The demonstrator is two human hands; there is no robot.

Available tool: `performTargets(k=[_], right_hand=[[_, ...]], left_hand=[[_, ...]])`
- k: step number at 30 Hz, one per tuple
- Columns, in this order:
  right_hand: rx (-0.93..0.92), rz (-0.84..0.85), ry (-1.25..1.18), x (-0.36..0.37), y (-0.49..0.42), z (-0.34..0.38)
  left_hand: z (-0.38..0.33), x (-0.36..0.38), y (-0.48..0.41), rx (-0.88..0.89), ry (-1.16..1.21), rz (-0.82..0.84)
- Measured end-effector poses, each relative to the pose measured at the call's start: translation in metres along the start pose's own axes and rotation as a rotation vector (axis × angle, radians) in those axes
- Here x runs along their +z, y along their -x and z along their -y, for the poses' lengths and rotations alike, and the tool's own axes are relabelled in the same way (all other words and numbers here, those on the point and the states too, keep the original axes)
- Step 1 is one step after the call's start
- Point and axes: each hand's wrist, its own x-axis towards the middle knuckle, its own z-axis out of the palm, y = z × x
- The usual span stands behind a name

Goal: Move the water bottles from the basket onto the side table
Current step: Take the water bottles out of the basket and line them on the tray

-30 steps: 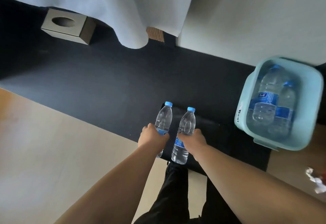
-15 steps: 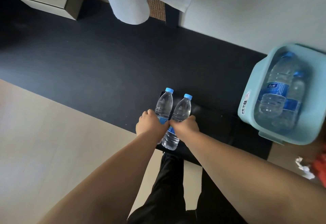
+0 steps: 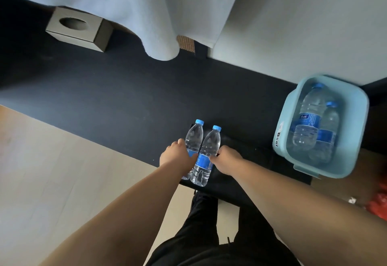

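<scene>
a person's left hand (image 3: pixel 178 156) and right hand (image 3: pixel 227 160) each hold a small water bottle at its blue label. the hands are apart, with both bottles between them. the left hand wraps around the left bottle (image 3: pixel 193 138), and the right hand's curled fingers close on the side of the right bottle (image 3: pixel 210 146). both bottles stand upright with blue caps on, side by side and almost touching, at the left end of the low black side table (image 3: pixel 255 161). whether their bases already rest on the tabletop or hang just above it cannot be told from this head view. to the right, just beside the table's far end, sits the pale blue basket (image 3: pixel 282 123). inside it a larger bottle (image 3: pixel 310 119) lies against a slimmer bottle (image 3: pixel 330 123), and anything beneath them is too blurred to make out. judged from this layout, the job is roughly half done: two bottles are at the table and need only be let go, while at least two more wait in the basket for another trip. a grey tissue box (image 3: pixel 77 29) sits well away on the dark strip of floor (image 3: pixel 104 98), under the hem of a pale curtain (image 3: pixel 146 14). something red (image 3: pixel 377 203) shows at the right edge.
</scene>
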Motion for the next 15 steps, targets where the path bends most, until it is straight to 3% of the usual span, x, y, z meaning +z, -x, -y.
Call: performTargets(k=[8, 15], right_hand=[[-0.172, -0.101, 0.298, -0.071, 0.039, -0.021], [-0.229, -0.193, 0.513, -0.136, 0.077, -0.072]], left_hand=[[-0.043, -0.057, 0.018, 0.151, -0.145, 0.205], [-0.127, -0.091, 0.021, 0.276, -0.233, 0.149]])
